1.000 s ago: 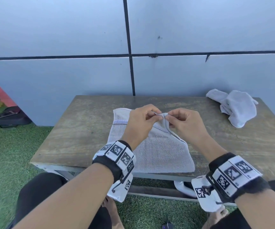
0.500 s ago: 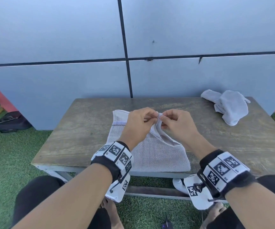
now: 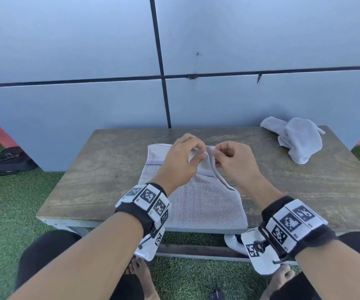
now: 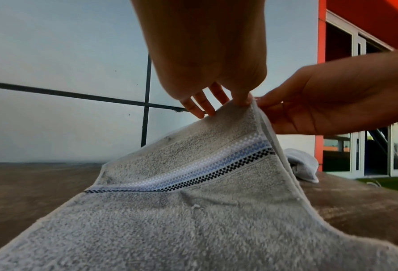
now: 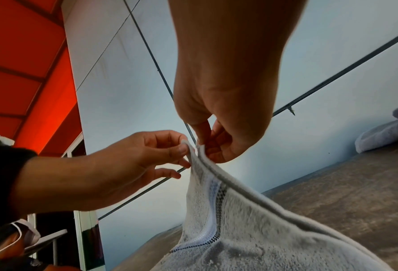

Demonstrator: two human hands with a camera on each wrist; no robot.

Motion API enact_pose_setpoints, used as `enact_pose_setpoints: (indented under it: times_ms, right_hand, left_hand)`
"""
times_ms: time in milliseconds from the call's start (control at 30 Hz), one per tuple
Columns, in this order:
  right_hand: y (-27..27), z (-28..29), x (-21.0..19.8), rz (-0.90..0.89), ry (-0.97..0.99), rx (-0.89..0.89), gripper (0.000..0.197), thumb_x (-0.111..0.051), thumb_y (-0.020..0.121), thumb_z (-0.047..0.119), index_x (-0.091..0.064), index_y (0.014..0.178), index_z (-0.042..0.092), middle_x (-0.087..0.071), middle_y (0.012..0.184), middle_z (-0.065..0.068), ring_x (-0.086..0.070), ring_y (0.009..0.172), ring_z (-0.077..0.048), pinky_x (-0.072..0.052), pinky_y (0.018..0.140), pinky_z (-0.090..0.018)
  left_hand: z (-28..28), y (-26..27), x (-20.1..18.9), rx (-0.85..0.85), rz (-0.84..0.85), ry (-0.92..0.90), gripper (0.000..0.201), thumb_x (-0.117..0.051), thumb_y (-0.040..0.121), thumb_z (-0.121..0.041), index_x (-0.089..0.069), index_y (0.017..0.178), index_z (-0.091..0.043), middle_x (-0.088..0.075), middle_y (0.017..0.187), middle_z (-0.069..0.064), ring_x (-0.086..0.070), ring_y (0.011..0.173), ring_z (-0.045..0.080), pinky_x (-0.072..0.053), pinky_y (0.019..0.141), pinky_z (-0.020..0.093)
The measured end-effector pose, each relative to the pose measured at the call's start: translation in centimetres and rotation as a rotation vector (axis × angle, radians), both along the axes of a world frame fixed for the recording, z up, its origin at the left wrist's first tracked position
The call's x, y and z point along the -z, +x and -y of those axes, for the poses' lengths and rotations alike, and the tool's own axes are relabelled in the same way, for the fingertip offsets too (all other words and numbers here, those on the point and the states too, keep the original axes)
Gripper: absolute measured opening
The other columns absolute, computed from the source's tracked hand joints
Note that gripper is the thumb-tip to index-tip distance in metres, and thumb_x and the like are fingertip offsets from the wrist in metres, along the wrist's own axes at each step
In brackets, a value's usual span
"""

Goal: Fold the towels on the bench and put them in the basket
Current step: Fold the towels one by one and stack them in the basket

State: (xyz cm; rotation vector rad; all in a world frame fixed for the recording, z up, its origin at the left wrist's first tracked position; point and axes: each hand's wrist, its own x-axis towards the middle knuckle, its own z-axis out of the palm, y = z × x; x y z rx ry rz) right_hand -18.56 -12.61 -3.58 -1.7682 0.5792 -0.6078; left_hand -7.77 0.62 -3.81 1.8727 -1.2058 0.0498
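A grey towel [image 3: 205, 204] with a blue and black woven stripe lies in the middle of the wooden bench [image 3: 101, 180], its near edge at the bench front. Its far right corner is lifted off the wood. My left hand [image 3: 203, 153] pinches that corner between thumb and forefinger, and my right hand [image 3: 217, 155] pinches the same edge right beside it. The left wrist view shows the left hand [image 4: 240, 100] and right hand [image 4: 262, 104] meeting at the peak of the towel [image 4: 193, 210]. From the right wrist, the right hand [image 5: 204, 146] and left hand [image 5: 181, 148] hold two layers of the towel [image 5: 251, 229]. No basket is in view.
A second grey towel [image 3: 298, 144] lies crumpled at the bench's back right corner. A panelled wall stands right behind the bench. Green turf surrounds it, with a black bag [image 3: 8, 159] on the ground at the left. A white object [image 3: 233, 243] sits under the bench.
Both hands stay pinched on the raised corner, with the fingers shifting slightly along the edge. The towel's body and the second towel have not moved.
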Motion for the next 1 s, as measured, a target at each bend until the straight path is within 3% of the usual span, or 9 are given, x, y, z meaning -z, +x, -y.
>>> enact_pose_setpoints:
  times_ms: [100, 200, 333, 433, 600, 700, 767, 867, 1000]
  right_hand:
    - [-0.1, 0.1, -0.1, 0.002, -0.082, 0.017, 0.012, -0.068, 0.091, 0.012, -0.071, 0.079, 0.015, -0.073, 0.071, -0.003, -0.06, 0.059, -0.007, -0.05, 0.062, -0.026]
    - [-0.2, 0.1, -0.1, -0.001, -0.128, -0.02, 0.014, -0.07, 0.089, 0.011, -0.073, 0.078, 0.02, -0.073, 0.069, 0.004, -0.063, 0.061, -0.005, -0.051, 0.062, -0.024]
    - [-0.6, 0.2, -0.2, 0.032, -0.103, -0.034, 0.024, -0.071, 0.089, 0.006, -0.073, 0.075, 0.025, -0.074, 0.07, 0.004, -0.064, 0.062, -0.008, -0.059, 0.071, -0.035]
    - [-0.8, 0.3, -0.4, 0.025, -0.11, -0.05, 0.025, -0.07, 0.089, 0.005, -0.075, 0.076, 0.026, -0.075, 0.074, -0.002, -0.065, 0.065, -0.011, -0.058, 0.075, -0.043]
    - [-1.1, 0.3, -0.8, 0.024, -0.116, -0.074, 0.029, -0.067, 0.09, 0.002, -0.076, 0.077, 0.027, -0.076, 0.076, -0.003, -0.065, 0.066, -0.012, -0.058, 0.077, -0.045]
    - [-1.2, 0.4, -0.8, 0.042, -0.113, -0.11, 0.027, -0.069, 0.09, 0.006, -0.076, 0.078, 0.029, -0.075, 0.073, 0.007, -0.065, 0.066, -0.007, -0.058, 0.074, -0.039]
    - [-1.1, 0.5, -0.9, 0.044, -0.107, -0.131, 0.021, -0.073, 0.089, 0.012, -0.075, 0.077, 0.029, -0.073, 0.069, 0.012, -0.061, 0.062, -0.002, -0.054, 0.066, -0.028]
    - [-1.0, 0.5, -0.7, 0.028, -0.114, -0.144, 0.018, -0.077, 0.087, 0.016, -0.074, 0.075, 0.029, -0.072, 0.068, 0.01, -0.058, 0.058, 0.001, -0.048, 0.061, -0.016]
    - [-0.7, 0.5, -0.4, 0.028, -0.127, -0.117, 0.02, -0.076, 0.087, 0.017, -0.074, 0.073, 0.032, -0.074, 0.071, 0.007, -0.059, 0.062, -0.002, -0.047, 0.061, -0.018]
  left_hand:
    - [0.4, 0.0, -0.5, 0.006, -0.014, -0.007, 0.007, -0.071, 0.088, -0.016, -0.065, 0.086, -0.019, -0.058, 0.097, -0.012, -0.055, 0.096, 0.009, -0.037, 0.086, 0.015]
    - [0.7, 0.2, -0.6, 0.001, -0.017, 0.007, 0.007, -0.071, 0.087, -0.017, -0.066, 0.085, -0.02, -0.059, 0.095, -0.014, -0.056, 0.095, 0.009, -0.04, 0.087, 0.022]
    - [0.9, 0.2, -0.7, -0.012, -0.049, 0.018, 0.005, -0.071, 0.088, -0.019, -0.067, 0.087, -0.018, -0.065, 0.093, -0.013, -0.059, 0.094, 0.009, -0.041, 0.089, 0.026]
    - [0.8, 0.0, -0.9, -0.009, -0.085, 0.022, 0.005, -0.072, 0.088, -0.02, -0.068, 0.087, -0.017, -0.069, 0.091, -0.012, -0.061, 0.095, 0.007, -0.042, 0.09, 0.023]
    - [1.0, 0.1, -1.1, -0.02, -0.118, 0.051, 0.007, -0.075, 0.086, -0.021, -0.069, 0.086, -0.017, -0.072, 0.091, -0.011, -0.063, 0.095, 0.002, -0.041, 0.088, 0.017]
    - [0.9, 0.3, -1.3, 0.008, -0.15, 0.027, 0.011, -0.077, 0.084, -0.014, -0.068, 0.081, -0.009, -0.074, 0.094, -0.006, -0.067, 0.094, 0.004, -0.045, 0.089, 0.017]
    - [0.9, 0.4, -1.3, 0.028, -0.153, 0.008, 0.015, -0.08, 0.083, -0.015, -0.069, 0.078, -0.006, -0.075, 0.094, -0.003, -0.069, 0.092, 0.006, -0.048, 0.088, 0.018]
    - [0.9, 0.4, -1.3, 0.051, -0.154, 0.023, 0.014, -0.08, 0.083, -0.018, -0.072, 0.079, -0.007, -0.076, 0.092, -0.003, -0.07, 0.09, 0.006, -0.05, 0.09, 0.022]
    - [0.9, 0.4, -1.3, 0.056, -0.163, 0.017, 0.011, -0.08, 0.083, -0.016, -0.073, 0.08, -0.008, -0.075, 0.087, -0.003, -0.071, 0.088, 0.009, -0.053, 0.09, 0.029]
